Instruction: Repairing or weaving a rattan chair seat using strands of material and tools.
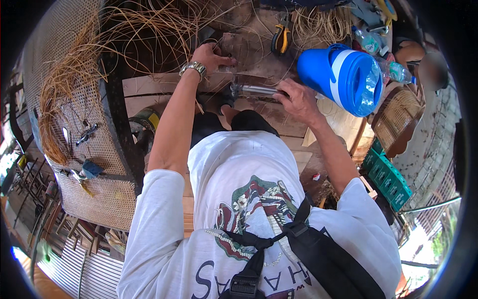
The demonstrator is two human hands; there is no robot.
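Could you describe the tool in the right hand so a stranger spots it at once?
Find the large blue jug, right of centre. Just left of it, the right hand grips a hammer-like tool pointing left. Its straight silver shaft and dark head set it apart from the yellow-and-black pliers lying above.

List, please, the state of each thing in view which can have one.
Right hand, closed on metal shaft
Left hand, fingers bent, grip unclear
Wristwatch, fastened
Blue jug, closed
Pliers, lying unheld
Strap buckle, clipped
Cane strands, loose, tangled
Lower clear bottle, capped
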